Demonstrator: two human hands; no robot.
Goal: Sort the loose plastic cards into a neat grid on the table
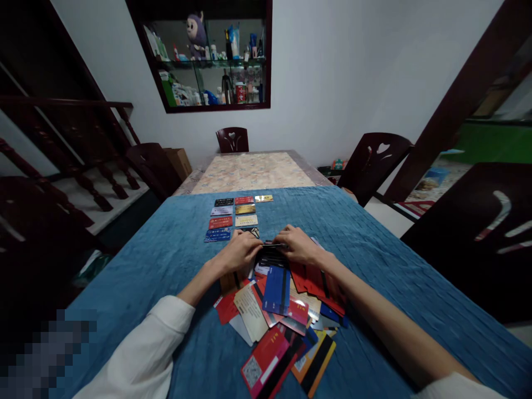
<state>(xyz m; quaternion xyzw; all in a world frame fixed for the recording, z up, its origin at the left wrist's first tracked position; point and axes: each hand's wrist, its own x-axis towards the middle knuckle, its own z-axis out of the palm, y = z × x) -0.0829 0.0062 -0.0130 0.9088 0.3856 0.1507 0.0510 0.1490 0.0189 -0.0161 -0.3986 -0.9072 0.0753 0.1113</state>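
Note:
My left hand [241, 249] and my right hand [298, 244] meet over the far side of a loose card pile, fingers pinched on a dark card [272, 245] seen nearly edge-on. Just below it lie several black cards [271, 260]. The pile spreads toward me, with a blue card [276, 291] on top, a cream card [251, 313], red cards [322, 285] under my right wrist and an orange card [318, 360] nearest me. Beyond my left hand, cards lie in two columns, including a blue one [218, 235] and a gold one [245, 209].
A blue cloth [174, 255] covers the near part of the table, with a patterned top [253, 170] behind it. Dark wooden chairs [372, 160] stand around. A shelf niche [216, 64] with bottles and a plush toy is in the wall.

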